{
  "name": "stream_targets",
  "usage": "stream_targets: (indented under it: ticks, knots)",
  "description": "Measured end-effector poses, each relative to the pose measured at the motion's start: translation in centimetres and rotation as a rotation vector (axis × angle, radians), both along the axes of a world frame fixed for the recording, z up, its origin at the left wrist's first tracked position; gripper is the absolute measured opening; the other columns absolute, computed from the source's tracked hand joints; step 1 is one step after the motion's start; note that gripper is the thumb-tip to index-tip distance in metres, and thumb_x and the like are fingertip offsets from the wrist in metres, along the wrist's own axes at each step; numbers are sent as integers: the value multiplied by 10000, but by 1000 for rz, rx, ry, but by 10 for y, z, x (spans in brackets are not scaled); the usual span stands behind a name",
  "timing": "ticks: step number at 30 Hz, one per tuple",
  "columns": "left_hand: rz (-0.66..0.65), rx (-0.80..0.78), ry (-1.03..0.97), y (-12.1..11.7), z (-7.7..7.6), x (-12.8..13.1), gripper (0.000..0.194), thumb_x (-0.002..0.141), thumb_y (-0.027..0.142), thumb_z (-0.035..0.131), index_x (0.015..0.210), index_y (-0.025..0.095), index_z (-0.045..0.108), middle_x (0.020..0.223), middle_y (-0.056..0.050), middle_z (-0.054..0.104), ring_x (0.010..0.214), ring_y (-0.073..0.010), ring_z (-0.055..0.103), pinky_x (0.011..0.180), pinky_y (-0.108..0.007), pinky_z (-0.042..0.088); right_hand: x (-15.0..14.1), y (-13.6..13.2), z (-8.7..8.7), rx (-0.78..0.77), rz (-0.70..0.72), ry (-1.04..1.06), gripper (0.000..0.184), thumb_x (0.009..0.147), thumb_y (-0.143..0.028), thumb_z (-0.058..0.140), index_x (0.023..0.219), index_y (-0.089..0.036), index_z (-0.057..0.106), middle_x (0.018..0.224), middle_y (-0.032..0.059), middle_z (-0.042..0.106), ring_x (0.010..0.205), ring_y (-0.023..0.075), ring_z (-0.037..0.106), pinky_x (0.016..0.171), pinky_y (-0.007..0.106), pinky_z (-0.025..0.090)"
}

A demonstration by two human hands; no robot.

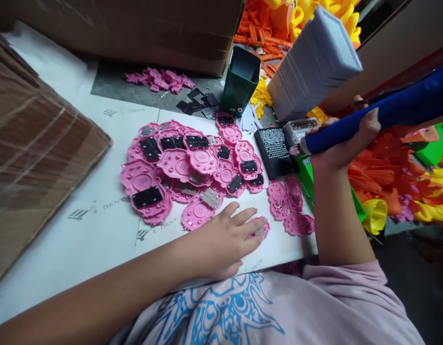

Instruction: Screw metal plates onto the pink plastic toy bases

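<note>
My left hand (pixel 227 242) lies flat on the white table sheet (pixel 99 225), fingers stretched out over a small pink plastic piece (pixel 262 229) that it presses down. Just beyond it is a heap of pink plastic plates (pixel 178 167), several carrying dark or silver metal hinges. My right hand (pixel 345 141) is wrapped round a blue electric screwdriver (pixel 387 115), its tip hovering over a black tray of screws (pixel 275 148). Three more pink pieces (pixel 291 206) lie between the two hands.
A green square cup (pixel 241 79) stands behind the heap, next to a tall stack of grey trays (pixel 311 62). Cardboard boxes (pixel 34 143) crowd the left and back. Orange and yellow plastic parts (pixel 397 177) pile up at the right, beyond the table edge.
</note>
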State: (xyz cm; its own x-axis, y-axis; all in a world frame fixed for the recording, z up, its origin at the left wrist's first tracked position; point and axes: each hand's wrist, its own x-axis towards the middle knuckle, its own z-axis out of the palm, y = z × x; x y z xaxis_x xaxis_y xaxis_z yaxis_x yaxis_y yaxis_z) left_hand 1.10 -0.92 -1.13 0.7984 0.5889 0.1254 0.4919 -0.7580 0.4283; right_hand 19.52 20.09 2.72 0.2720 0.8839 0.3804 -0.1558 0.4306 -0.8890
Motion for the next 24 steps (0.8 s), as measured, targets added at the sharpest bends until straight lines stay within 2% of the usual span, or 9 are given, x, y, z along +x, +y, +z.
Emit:
stream_targets:
  ticks: [5, 8, 12, 16, 20, 22, 24]
  knots:
    - [-1, -33, 6, 1, 0, 0, 461, 806, 298, 550, 1245, 164, 517, 1379, -129, 469, 1209, -318, 400, 985, -493, 220, 0, -4, -3, 27, 8, -18, 408, 811, -529, 294, 981, -209, 483, 467, -68, 448, 368, 115, 479, 365, 217, 398]
    - [29, -30, 0, 2, -3, 1, 473, 802, 378, 596, 1224, 179, 527, 1338, -119, 496, 1154, -311, 429, 966, -485, 237, 1, -4, -3, 16, 27, -1, 390, 811, -538, 294, 945, -217, 472, 465, -72, 450, 372, 111, 478, 373, 220, 414]
    - [67, -15, 10, 2, -5, 1, 604, 740, 535, 661, 1206, 173, 532, 1282, -118, 525, 1134, -311, 432, 967, -477, 239, 2, -3, -4, 48, 69, -23, 347, 821, -510, 298, 902, -217, 464, 492, -66, 481, 381, 116, 504, 364, 223, 417]
    - [50, -14, -1, 2, -3, -2, 645, 723, 505, 664, 1252, 170, 510, 1349, -144, 473, 1193, -338, 396, 998, -499, 198, 0, -1, -3, 6, 64, 14, 387, 820, -515, 264, 932, -212, 477, 462, -56, 488, 351, 130, 484, 325, 232, 396]
    - [47, -26, 16, 1, -1, -3, 595, 733, 395, 650, 1268, 179, 503, 1364, -145, 462, 1197, -339, 397, 994, -496, 203, -3, -4, 4, -3, 21, 40, 397, 825, -506, 273, 955, -205, 497, 461, -54, 479, 352, 123, 468, 323, 230, 401]
    - [65, -24, 19, 1, -2, -1, 574, 741, 407, 655, 1253, 186, 514, 1335, -133, 488, 1174, -328, 412, 987, -490, 213, -1, -11, 11, 42, -7, 59, 407, 854, -502, 256, 964, -201, 507, 483, -58, 466, 365, 108, 452, 336, 222, 407]
    - [86, -17, 20, 1, -3, 0, 596, 739, 456, 676, 1248, 192, 515, 1308, -123, 508, 1155, -319, 420, 978, -483, 226, 4, -24, 19, 86, 23, 67, 445, 888, -497, 210, 976, -202, 531, 514, -52, 470, 395, 103, 466, 360, 222, 423]
